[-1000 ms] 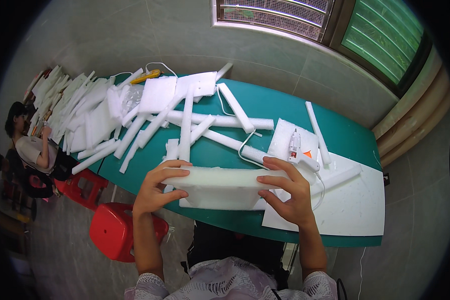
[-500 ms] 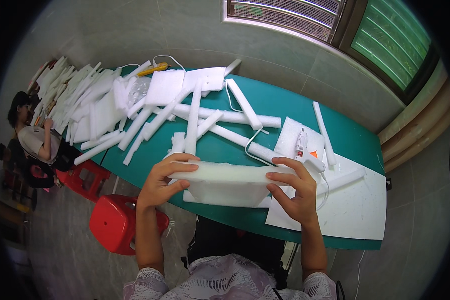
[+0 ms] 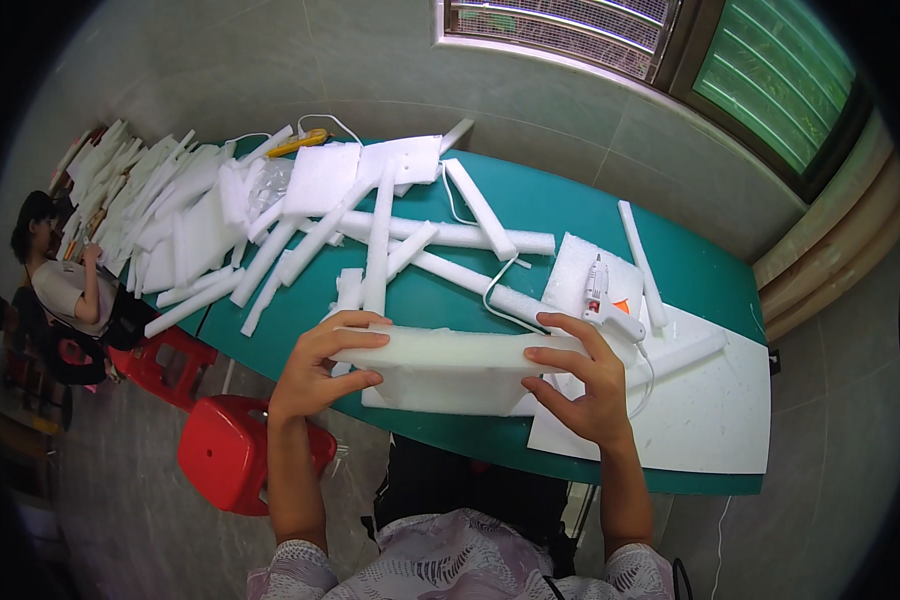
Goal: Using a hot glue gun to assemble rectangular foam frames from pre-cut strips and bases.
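Over green table (image 3: 570, 220), left hand (image 3: 315, 375) and right hand (image 3: 585, 385) fingers clasp white foam block (image 3: 450, 365).

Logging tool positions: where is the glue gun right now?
The white glue gun lies on a white foam sheet on the green table, just beyond the right hand.

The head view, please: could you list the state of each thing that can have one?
Foam slab: lifted, held at both ends.
Left hand: gripping the slab.
Right hand: gripping the slab.
Glue gun: lying on a foam sheet, unheld.
Red stool: upright, unoccupied.
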Demonstrator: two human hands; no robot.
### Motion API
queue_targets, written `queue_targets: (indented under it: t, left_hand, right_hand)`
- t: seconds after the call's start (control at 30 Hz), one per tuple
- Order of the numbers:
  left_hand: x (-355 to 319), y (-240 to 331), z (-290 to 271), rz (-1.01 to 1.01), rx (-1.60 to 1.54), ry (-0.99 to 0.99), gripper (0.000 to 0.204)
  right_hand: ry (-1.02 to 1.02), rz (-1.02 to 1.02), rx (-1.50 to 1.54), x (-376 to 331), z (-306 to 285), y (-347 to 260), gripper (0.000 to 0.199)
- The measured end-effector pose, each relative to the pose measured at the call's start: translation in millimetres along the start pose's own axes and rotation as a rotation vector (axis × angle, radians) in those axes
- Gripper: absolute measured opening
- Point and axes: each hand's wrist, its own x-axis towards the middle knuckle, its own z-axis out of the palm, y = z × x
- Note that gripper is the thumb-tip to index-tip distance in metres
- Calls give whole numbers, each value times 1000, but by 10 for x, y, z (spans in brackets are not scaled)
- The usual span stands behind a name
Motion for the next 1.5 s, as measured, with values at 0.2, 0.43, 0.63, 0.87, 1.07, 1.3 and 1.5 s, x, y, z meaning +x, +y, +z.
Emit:
queue_targets:
  t: [0.2, 0.43, 0.63, 0.87, 1.07, 1.3, 1.5]
  left_hand:
    - [13, -31, 6, -6, -15, 12, 45]
    - [81, -29, 52, -83, -244, 195, 68]
    - [250, -22, 114, -381, -379, 263, 85]
    - [141, -280, 156, -373, -474, 180, 97]
    - [32, -407, 294, -453, -665, 169, 92]
    - [49, -479, 315, -482, -622, 164, 86]
    - [69, -572, 303, -384, -662, 130, 84]
  right_hand:
    - [-5, -35, -31, 13, -18, 49, 37]
    - [89, 358, 595, -25, 154, 170, 107]
    - [-187, 740, 828, -122, 185, 386, 98]
    - [-262, 921, 763, -213, 146, 412, 72]
    - [-257, 942, 774, -282, 123, 439, 68]
    - [-266, 936, 802, -360, 109, 458, 64]
    - [-217, 937, 842, -427, 65, 444, 58]
